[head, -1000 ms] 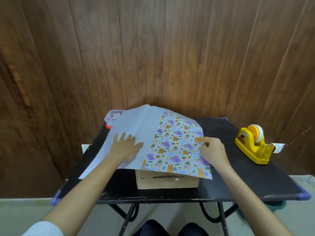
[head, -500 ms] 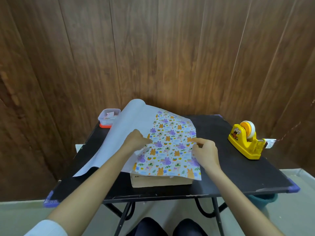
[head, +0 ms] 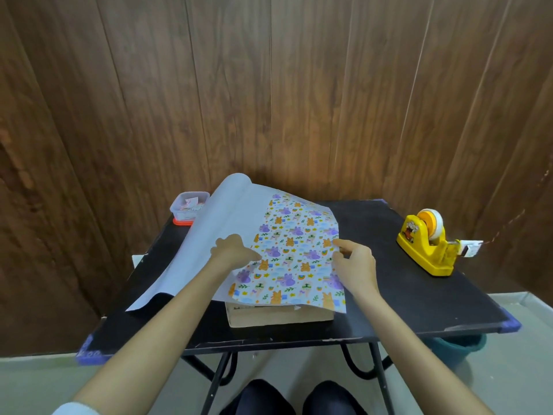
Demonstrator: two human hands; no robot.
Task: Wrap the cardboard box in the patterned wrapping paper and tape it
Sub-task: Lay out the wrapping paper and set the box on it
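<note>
A flat cardboard box [head: 278, 316] lies near the front edge of the black table [head: 419, 295], mostly covered by wrapping paper [head: 293, 259]. The patterned flap, with purple and orange animals, is folded over the box top. The paper's white underside [head: 215, 232] slopes up and left, with its far edge curling. My left hand [head: 233, 250] rests on top of the box at the patterned flap's left edge, fingers curled on the paper. My right hand [head: 354, 265] pinches the flap's right edge on the box.
A yellow tape dispenser [head: 428, 244] stands at the right of the table. A small clear container with a red lid [head: 188, 206] sits at the back left. A wood-panelled wall rises right behind the table. A teal bucket [head: 460, 348] stands on the floor below the right corner.
My left hand slid right from the white underside to the patterned flap's edge and curled its fingers. The white sheet's left side rose and curled. My right hand stayed on the flap.
</note>
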